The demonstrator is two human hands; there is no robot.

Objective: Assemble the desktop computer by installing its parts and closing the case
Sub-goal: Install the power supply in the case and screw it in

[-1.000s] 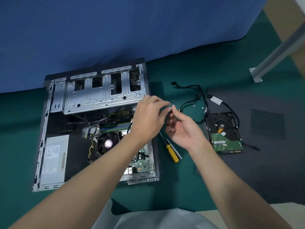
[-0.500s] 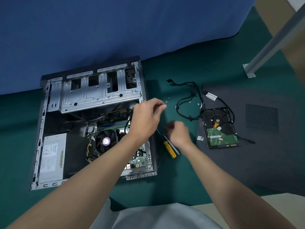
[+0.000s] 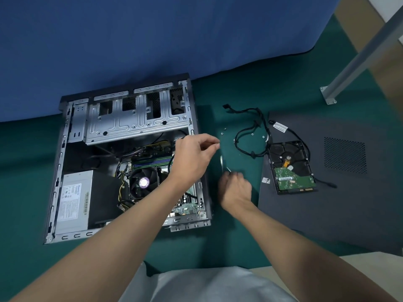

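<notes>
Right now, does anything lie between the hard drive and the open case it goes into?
Yes, on the mat between them. The right hand is down there, the left hand hovers at the right edge of the case, and a black cable loops beside the hard drive. Nothing fixed blocks the way.

Light soft, even, moderately bright, seemingly from upper left; no glare. Faint shadow right of computer case (image 3: 135, 125) on green mat (image 3: 218, 247). Right hand (image 3: 236, 188) motion-blurred; pale streak above it, likely screwdriver (image 3: 222, 162), smeared. Wide-angle bending: metal post (image 3: 359, 55) and blue backdrop (image 3: 130, 40) warp toward edges
</notes>
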